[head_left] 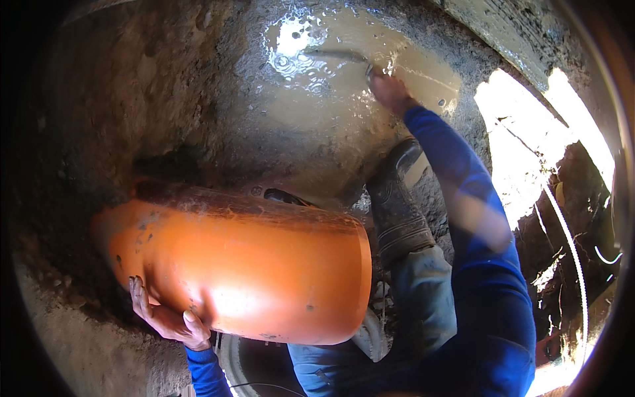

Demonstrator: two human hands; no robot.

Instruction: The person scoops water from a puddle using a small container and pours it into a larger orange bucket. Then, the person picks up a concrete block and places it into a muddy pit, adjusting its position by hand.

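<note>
A large orange pipe (264, 264) lies across the lower left, smeared with mud along its upper side. My left hand (170, 321) presses on its near side, thumb and fingers spread around the curve. Farther off, my right hand (391, 94) reaches down to a puddle of muddy water (297, 99), its fingers closed. A small greyish edge shows at the fingertips; what it belongs to I cannot make out. From there a thin dark streak runs left over the water, and ripples spread around it.
My boot (397, 205) stands in the mud between the pipe and my right arm. An earthen wall (132, 86) rises on the left. On the right a pale rope (572, 251) hangs over sunlit soil and roots. A dark round opening (264, 367) shows below the pipe.
</note>
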